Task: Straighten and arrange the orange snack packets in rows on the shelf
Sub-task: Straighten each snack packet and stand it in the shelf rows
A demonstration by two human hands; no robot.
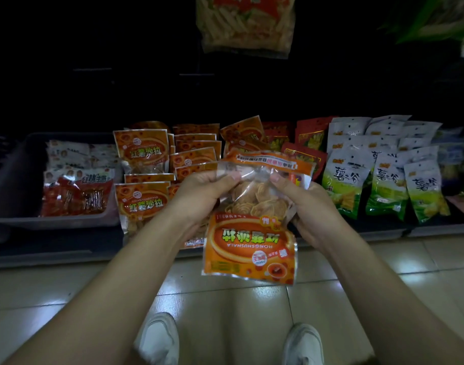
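Observation:
I hold one orange snack packet (252, 241) upside down in front of the low shelf (67, 248). Its clear middle shows round crisps. My left hand (202, 193) grips its left side with the thumb on top. My right hand (302, 204) grips its right side the same way. A second orange packet (267, 159) shows just behind the held one, and I cannot tell whether my fingers hold it too. Behind my hands, several more orange packets (142, 151) stand in loose rows on the shelf, some leaning or overlapping.
A grey tray (12, 180) of red and white packets sits at the left. Red packets (310, 135) and white-green packets (386, 185) fill the shelf to the right. A large bag (245, 22) hangs above. Tiled floor and my white shoes (160, 338) lie below.

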